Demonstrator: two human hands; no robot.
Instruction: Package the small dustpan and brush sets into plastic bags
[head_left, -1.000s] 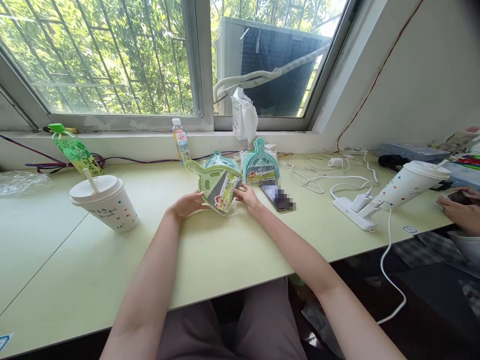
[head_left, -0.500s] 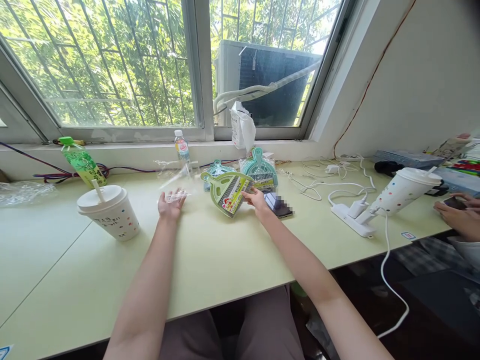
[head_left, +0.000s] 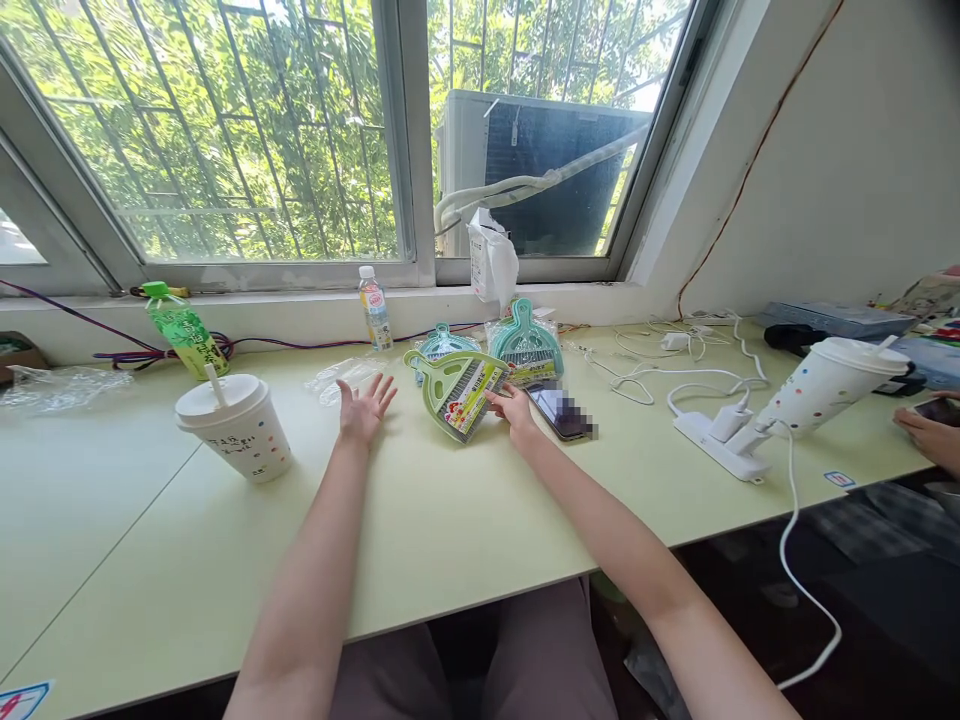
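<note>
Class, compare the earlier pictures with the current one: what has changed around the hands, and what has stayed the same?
The left hand has let go of the dustpan and is now open and empty. The clear wrap has come off the dustpan and lies beyond that hand. The dustpan has shifted slightly right, still in the right hand. The phone stayed put.

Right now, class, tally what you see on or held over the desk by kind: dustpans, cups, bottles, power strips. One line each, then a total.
Dustpans: 3
Cups: 2
Bottles: 2
Power strip: 1
Total: 8
</note>
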